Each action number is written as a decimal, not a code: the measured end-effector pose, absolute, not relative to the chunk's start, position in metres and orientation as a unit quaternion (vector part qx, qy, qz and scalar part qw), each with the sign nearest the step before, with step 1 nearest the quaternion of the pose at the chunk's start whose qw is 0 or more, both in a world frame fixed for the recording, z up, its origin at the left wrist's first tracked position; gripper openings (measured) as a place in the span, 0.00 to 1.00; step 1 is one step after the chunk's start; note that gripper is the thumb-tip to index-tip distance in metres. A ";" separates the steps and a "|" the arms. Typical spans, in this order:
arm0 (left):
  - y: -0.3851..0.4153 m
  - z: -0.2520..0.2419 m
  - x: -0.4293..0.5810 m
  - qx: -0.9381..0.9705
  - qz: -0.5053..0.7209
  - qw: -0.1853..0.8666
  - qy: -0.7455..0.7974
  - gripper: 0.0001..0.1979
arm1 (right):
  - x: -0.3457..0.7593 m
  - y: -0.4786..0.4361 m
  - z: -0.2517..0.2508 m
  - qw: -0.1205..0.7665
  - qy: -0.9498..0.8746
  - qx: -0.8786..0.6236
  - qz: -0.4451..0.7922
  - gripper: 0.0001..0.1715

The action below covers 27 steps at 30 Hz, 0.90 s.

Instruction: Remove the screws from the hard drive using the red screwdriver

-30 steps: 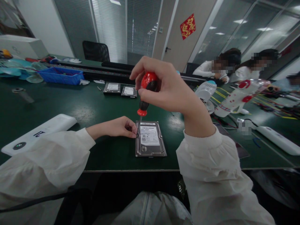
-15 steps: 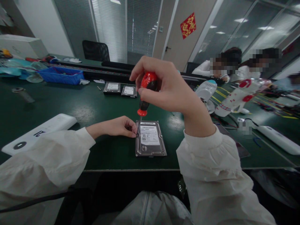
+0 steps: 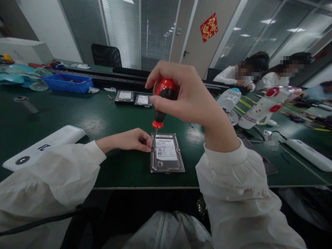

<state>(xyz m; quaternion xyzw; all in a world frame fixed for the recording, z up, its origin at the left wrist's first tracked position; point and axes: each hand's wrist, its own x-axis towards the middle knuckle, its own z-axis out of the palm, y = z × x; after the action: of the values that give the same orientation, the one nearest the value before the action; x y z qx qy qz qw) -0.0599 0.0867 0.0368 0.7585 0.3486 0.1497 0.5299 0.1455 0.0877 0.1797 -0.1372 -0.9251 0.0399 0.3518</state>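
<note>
In my right hand point(image 3: 186, 95) is a red and black screwdriver point(image 3: 160, 116), with my fingers wrapped around the handle from above. Its shaft slants slightly and the tip meets the left edge of a hard drive point(image 3: 168, 165). The drive lies flat on the green table, its white label up. My left hand point(image 3: 131, 140) rests at that same edge, fingers curled and pinched against the drive beside the screwdriver's tip. Whether a screw sits under the tip is too small to tell.
Two more hard drives, one on the left point(image 3: 124, 97) and one on the right point(image 3: 143, 100), lie farther back. A blue basket point(image 3: 68, 84) stands back left; a white power bank point(image 3: 46, 147) lies left. On the right are a small fan point(image 3: 229, 100) and a bottle point(image 3: 259, 112). Other people sit beyond.
My right hand has turned slightly around the screwdriver's handle, and the handle shows a different side. The left hand and the drive stay in place.
</note>
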 end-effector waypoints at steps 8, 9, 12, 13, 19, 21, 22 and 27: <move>0.086 0.036 -0.059 0.755 0.155 0.537 0.344 0.08 | 0.146 0.085 0.182 0.351 -0.925 -0.144 0.032 0.03; 0.086 0.036 -0.059 0.755 0.155 0.536 0.344 0.08 | 0.146 0.085 0.182 0.350 -0.925 -0.145 0.031 0.03; 0.087 0.035 -0.060 0.756 0.153 0.536 0.344 0.09 | 0.146 0.084 0.182 0.347 -0.927 -0.143 0.031 0.03; 0.088 0.034 -0.061 0.755 0.153 0.537 0.343 0.09 | 0.146 0.083 0.182 0.345 -0.927 -0.142 0.033 0.03; 0.088 0.034 -0.062 0.756 0.153 0.538 0.340 0.09 | 0.146 0.083 0.181 0.344 -0.928 -0.140 0.041 0.03; 0.088 0.035 -0.062 0.754 0.155 0.540 0.339 0.09 | 0.146 0.083 0.181 0.342 -0.929 -0.130 0.053 0.05; 0.088 0.035 -0.062 0.754 0.155 0.542 0.338 0.08 | 0.146 0.083 0.180 0.340 -0.930 -0.126 0.061 0.06; 0.087 0.036 -0.061 0.754 0.156 0.537 0.345 0.09 | 0.148 0.084 0.180 0.325 -0.934 -0.118 0.093 0.09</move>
<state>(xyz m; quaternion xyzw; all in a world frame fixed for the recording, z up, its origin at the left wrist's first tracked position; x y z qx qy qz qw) -0.0610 0.0869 0.0358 0.7537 0.3451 0.1555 0.5373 0.1476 0.0838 0.1798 -0.1184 -0.9338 0.0926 0.3248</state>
